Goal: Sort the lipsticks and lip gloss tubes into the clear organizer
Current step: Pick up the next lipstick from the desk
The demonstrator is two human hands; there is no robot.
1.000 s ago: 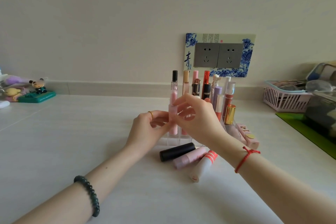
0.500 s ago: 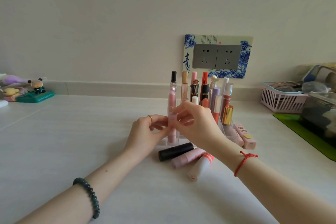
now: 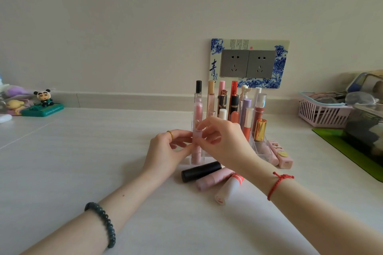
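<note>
My left hand (image 3: pixel 165 151) and right hand (image 3: pixel 226 143) both pinched a slim, matte pale-pink tube (image 3: pixel 196 134) standing upright in the clear acrylic organizer (image 3: pixel 255 144), centre frame. A smooth black cylindrical lipstick (image 3: pixel 201 174) lay just below on the white countertop (image 3: pixel 83 161), with a plain cream wall (image 3: pixel 124 27) behind.

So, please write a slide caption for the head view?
Left hand and right hand pinch a pink tube upright in the clear organizer; a black tube lies before it.

The organizer (image 3: pixel 261 152) stands on the worktop (image 3: pixel 103 151), an upright tube (image 3: pixel 197 135) in its front-left compartment. Before it lie three loose tubes (image 3: pixel 213 179); behind it a socket plate (image 3: pixel 248 63); well right a basket (image 3: pixel 323 114); far left figurines (image 3: pixel 42 99).
</note>
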